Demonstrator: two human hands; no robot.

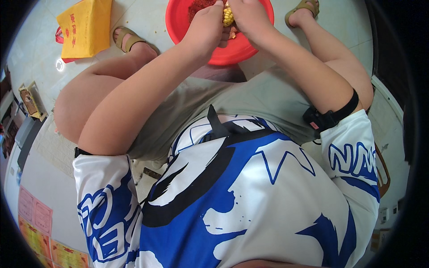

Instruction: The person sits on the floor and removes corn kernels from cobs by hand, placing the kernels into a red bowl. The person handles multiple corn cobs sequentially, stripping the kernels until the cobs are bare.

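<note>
An ear of yellow corn (228, 16) sits between my two hands at the top of the view, over a red plastic basin (221, 59). My left hand (208, 25) has its fingers curled around the near side of the ear. From the other side my right hand (249, 16) grips it, with the fingertips cut off by the upper edge. Reddish-brown bits (197, 9) lie in the basin behind my left hand; what they are is hard to tell. A paler orange piece (232, 33) shows below the ear, partly covered by my fingers.
My bent legs flank the basin, with sandalled feet on the tiled floor (140, 11). A yellow bag (85, 30) bearing writing stands at the upper left. A few yellow specks lie between bag and basin. A small framed stand (31, 100) is farther left.
</note>
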